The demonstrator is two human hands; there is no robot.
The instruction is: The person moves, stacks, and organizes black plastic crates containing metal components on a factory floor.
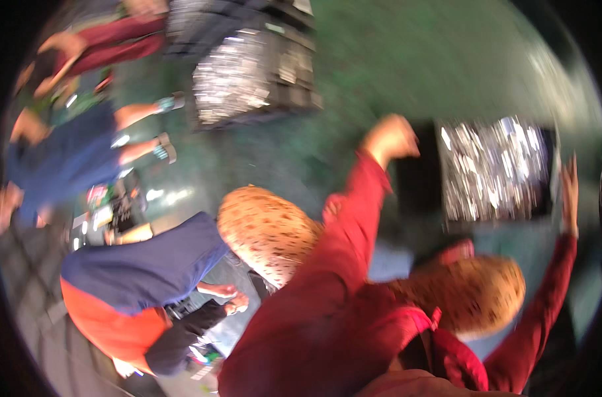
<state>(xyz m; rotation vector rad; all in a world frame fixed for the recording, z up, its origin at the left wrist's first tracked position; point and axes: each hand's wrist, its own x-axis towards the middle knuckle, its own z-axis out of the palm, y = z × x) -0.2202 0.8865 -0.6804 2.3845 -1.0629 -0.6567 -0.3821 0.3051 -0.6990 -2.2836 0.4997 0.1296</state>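
Note:
The whole view is motion-blurred. Both my arms, in dark red sleeves, reach forward to a black crate [417,185] filled with several shiny silver metal pieces. My left hand [390,137] is curled into a fist at the crate's upper left corner and seems to grip its wall. My right hand [569,192] lies against the crate's right rim with its fingers stretched out. Tan spotted fabric [268,231] bulges between my arms and below the crate.
A second black crate [248,76] of shiny parts stands farther off on the green floor [393,59]. To my left a person in a blue and orange top [135,278] bends over. Other people in blue [69,159] and dark red [112,40] are at the far left.

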